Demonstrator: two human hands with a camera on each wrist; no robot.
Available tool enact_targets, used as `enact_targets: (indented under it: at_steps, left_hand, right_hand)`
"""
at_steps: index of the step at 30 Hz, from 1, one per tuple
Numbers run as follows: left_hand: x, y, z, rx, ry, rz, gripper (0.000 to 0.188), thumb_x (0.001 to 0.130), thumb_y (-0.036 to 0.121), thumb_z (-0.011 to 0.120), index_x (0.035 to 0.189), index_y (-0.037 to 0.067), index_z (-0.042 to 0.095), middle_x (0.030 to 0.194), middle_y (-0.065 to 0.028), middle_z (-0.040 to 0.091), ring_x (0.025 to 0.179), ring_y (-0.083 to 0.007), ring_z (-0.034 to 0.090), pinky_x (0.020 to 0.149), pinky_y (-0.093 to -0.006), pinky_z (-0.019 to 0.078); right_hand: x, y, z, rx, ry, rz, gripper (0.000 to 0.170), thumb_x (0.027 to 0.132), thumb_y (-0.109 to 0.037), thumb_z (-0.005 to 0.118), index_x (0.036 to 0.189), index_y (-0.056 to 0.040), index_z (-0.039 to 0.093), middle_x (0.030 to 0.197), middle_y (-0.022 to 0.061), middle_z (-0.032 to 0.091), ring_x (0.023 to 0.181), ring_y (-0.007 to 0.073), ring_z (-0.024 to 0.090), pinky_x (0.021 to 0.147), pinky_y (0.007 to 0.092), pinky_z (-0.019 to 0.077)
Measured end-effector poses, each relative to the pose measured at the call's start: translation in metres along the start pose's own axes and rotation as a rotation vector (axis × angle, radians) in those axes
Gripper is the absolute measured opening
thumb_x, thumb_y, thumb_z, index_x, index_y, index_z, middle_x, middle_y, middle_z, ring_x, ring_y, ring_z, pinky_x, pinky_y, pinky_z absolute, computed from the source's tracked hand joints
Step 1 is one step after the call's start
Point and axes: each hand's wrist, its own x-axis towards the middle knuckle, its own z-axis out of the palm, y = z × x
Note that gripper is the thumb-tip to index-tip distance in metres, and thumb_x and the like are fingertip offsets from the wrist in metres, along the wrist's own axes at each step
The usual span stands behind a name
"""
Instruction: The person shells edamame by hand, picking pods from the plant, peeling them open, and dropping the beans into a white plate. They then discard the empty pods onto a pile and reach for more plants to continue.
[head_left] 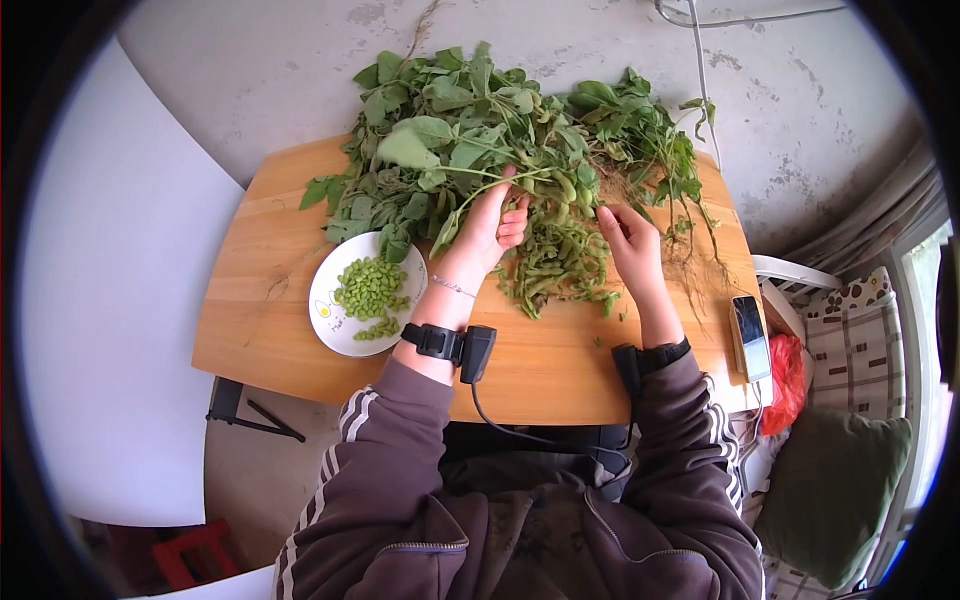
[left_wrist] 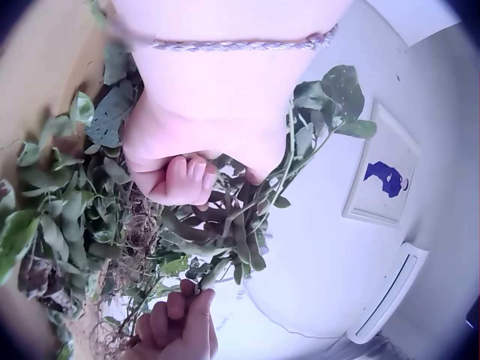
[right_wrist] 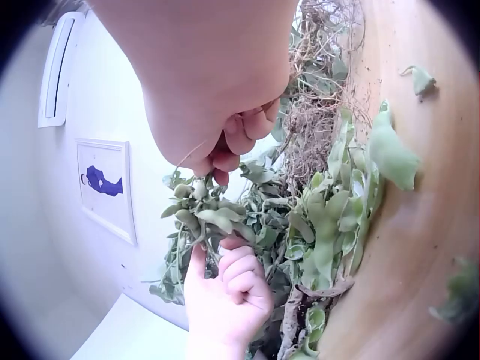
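Gripping a podded stem (head_left: pixel 565 188), wooden table (head_left: pixel 270 310), framed wall picture (right_wrist: pixel 105 184).

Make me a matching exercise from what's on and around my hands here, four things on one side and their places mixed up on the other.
Things:
1. Shelled beans
2. Phone
3. Sprig with pods
4. Pile of loose pods

Places:
A. Held in the left hand
B. On the table, between the forearms
C. On the white plate
D. By the table's right edge

Pairs: 1-C, 2-D, 3-A, 4-B
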Motion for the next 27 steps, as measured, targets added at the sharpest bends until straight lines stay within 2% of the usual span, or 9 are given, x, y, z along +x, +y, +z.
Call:
enact_targets:
  at_steps: [3, 4, 7, 8, 12, 15, 23, 26, 27]
  left_hand:
    - [0.0, 0.002, -0.001, -0.047, -0.075, 0.011, 0.048, 0.099, 0.054, 0.052, 0.088, 0.008, 0.056, 0.06, 0.0085, 0.032, 0.047, -0.0037, 0.029, 0.043, -0.0202, 0.0223]
    - [0.0, 0.003, -0.001, -0.036, -0.081, -0.045, 0.039, 0.101, 0.044, 0.055, 0.087, 0.007, 0.058, 0.059, 0.0096, 0.031, 0.046, -0.0029, 0.028, 0.043, -0.0206, 0.0211]
    - [-0.007, -0.002, 0.006, 0.211, -0.055, 0.098, 0.031, 0.102, 0.033, 0.058, 0.087, 0.005, 0.06, 0.06, 0.0108, 0.032, 0.047, -0.0019, 0.026, 0.044, -0.0208, 0.0201]
    - [-0.007, -0.002, 0.006, 0.176, -0.052, 0.106, 0.025, 0.101, 0.025, 0.06, 0.089, 0.004, 0.062, 0.06, 0.012, 0.032, 0.047, -0.0009, 0.024, 0.044, -0.0209, 0.0189]
    - [-0.005, -0.003, 0.003, 0.311, 0.026, 0.127, 0.027, 0.102, 0.027, 0.06, 0.094, 0.002, 0.065, 0.059, 0.0123, 0.031, 0.047, -0.0007, 0.024, 0.043, -0.0212, 0.0175]
    - [-0.005, -0.005, 0.004, 0.348, 0.067, 0.149, 0.028, 0.102, 0.028, 0.06, 0.097, 0.002, 0.066, 0.059, 0.0125, 0.031, 0.046, -0.0008, 0.024, 0.043, -0.0214, 0.017]
    - [-0.002, -0.011, 0.008, 0.443, 0.168, 0.176, 0.032, 0.102, 0.032, 0.06, 0.1, 0.001, 0.066, 0.057, 0.0132, 0.029, 0.045, -0.0012, 0.023, 0.043, -0.0214, 0.0163]
    - [-0.002, -0.005, 0.003, 0.155, -0.035, 0.093, 0.037, 0.102, 0.032, 0.059, 0.102, -0.004, 0.064, 0.062, 0.0086, 0.041, 0.048, -0.0033, 0.033, 0.043, -0.021, 0.0259]
    - [-0.002, -0.004, 0.004, 0.048, -0.021, 0.068, 0.038, 0.102, 0.032, 0.059, 0.104, -0.006, 0.063, 0.066, 0.0061, 0.045, 0.052, -0.0047, 0.036, 0.046, -0.021, 0.0298]
  right_hand:
    - [0.002, 0.004, 0.002, -0.066, 0.075, 0.044, 0.034, 0.099, -0.031, 0.065, 0.097, 0.0027, 0.07, 0.064, 0.0077, 0.059, 0.057, 0.0135, 0.051, 0.056, 0.0291, 0.0428]
    - [0.002, 0.004, 0.001, -0.092, 0.074, 0.052, 0.034, 0.099, -0.031, 0.065, 0.097, 0.0026, 0.07, 0.065, 0.0078, 0.059, 0.057, 0.0135, 0.051, 0.056, 0.029, 0.0432]
    - [0.002, 0.004, -0.002, -0.159, 0.075, 0.067, 0.035, 0.098, -0.032, 0.064, 0.097, 0.0017, 0.071, 0.066, 0.0083, 0.061, 0.058, 0.0145, 0.053, 0.057, 0.0291, 0.0446]
    - [0.002, 0.003, -0.002, -0.174, 0.079, 0.064, 0.034, 0.098, -0.033, 0.064, 0.097, 0.0013, 0.071, 0.067, 0.0088, 0.062, 0.058, 0.0154, 0.054, 0.058, 0.0295, 0.0452]
    - [0.0, 0.0, 0.0, -0.246, 0.072, 0.033, 0.034, 0.099, -0.035, 0.064, 0.098, -0.0013, 0.072, 0.071, 0.0113, 0.066, 0.06, 0.0216, 0.06, 0.06, 0.032, 0.0475]
    - [-0.001, 0.002, 0.003, -0.258, 0.102, -0.014, 0.032, 0.099, -0.031, 0.065, 0.099, -0.0001, 0.07, 0.065, 0.0055, 0.061, 0.058, 0.0112, 0.051, 0.056, 0.0281, 0.0436]
    - [-0.001, 0.0, 0.002, -0.416, 0.134, -0.086, 0.031, 0.1, -0.031, 0.063, 0.097, -0.001, 0.07, 0.065, 0.0082, 0.061, 0.056, 0.0163, 0.054, 0.056, 0.0305, 0.0447]
    - [0.001, 0.006, 0.002, -0.391, 0.146, -0.063, 0.032, 0.1, -0.032, 0.063, 0.097, -0.0006, 0.07, 0.065, 0.0081, 0.06, 0.056, 0.0165, 0.053, 0.056, 0.0311, 0.0447]
    - [0.001, 0.007, 0.001, -0.379, 0.153, -0.05, 0.032, 0.1, -0.032, 0.063, 0.098, -0.0004, 0.07, 0.064, 0.0081, 0.06, 0.056, 0.0166, 0.053, 0.056, 0.0314, 0.0447]
